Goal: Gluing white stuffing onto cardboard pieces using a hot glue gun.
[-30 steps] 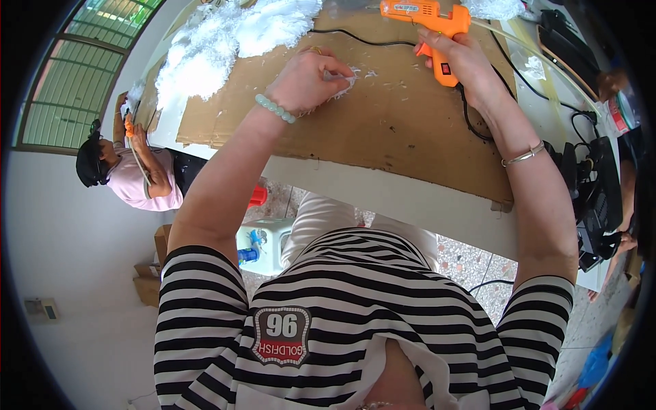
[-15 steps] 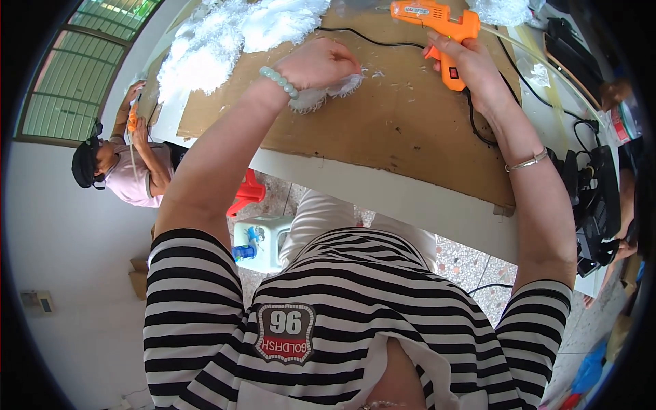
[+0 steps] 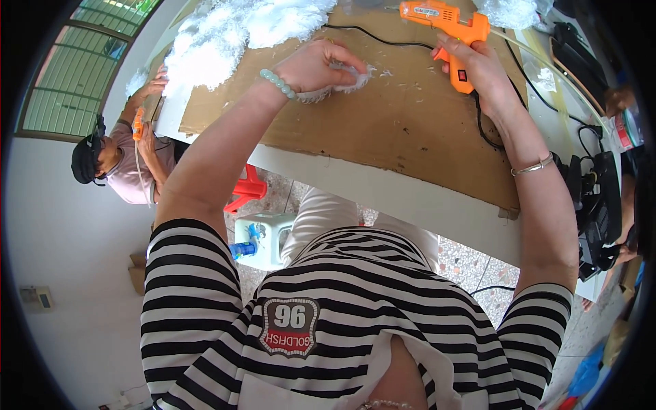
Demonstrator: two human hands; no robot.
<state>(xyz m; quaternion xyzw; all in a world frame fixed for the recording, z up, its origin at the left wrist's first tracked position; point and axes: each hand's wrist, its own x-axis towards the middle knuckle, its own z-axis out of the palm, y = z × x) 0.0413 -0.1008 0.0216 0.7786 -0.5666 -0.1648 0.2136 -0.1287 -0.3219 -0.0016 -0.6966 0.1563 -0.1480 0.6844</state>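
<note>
My left hand, with a pale green bead bracelet at the wrist, rests low over the cardboard. Its thumb and fingers pinch a small white feathery piece, part of which the hand hides. In my right hand is an orange hot glue gun, gripped by its handle with a finger by the trigger. The gun's nozzle points left, away from the white piece and above the board. A pale glue stick runs out of its back end.
White feathery pieces lie heaped at the far left of the brown cardboard. A black cord crosses the board. Clear plastic lies far right, black equipment at the right edge. At left another person holds an orange glue gun.
My left fingers have opened out from a tighter curl and now pinch the white piece's far edge. The glue gun stays nearly in place. The other person's hand has reached toward the pile.
</note>
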